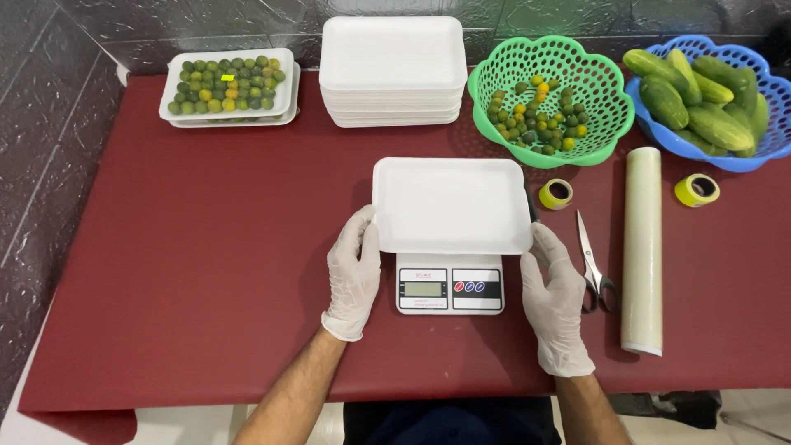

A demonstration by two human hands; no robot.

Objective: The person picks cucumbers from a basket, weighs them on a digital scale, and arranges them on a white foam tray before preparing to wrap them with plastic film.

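Empty tray point(449, 202) on scale point(449, 283), edges touched by open left hand point(354, 276) and right hand point(556, 301). Limes held in green basket point(550, 99); cucumbers in blue basket point(713, 103).

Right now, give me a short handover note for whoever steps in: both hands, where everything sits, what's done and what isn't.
Left hand: gloved, fingers on the left edge of the empty white tray.
Right hand: gloved, fingers at the tray's right lower corner.
The tray sits on the digital scale, mid-table.
Done: one filled tray of small citrus fruits at back left.
Left: loose fruits in the green basket; the tray on the scale holds none.
Spare tray stack at back centre. Scissors, film roll and two yellow tape rolls lie to the right; cucumbers fill the blue basket.
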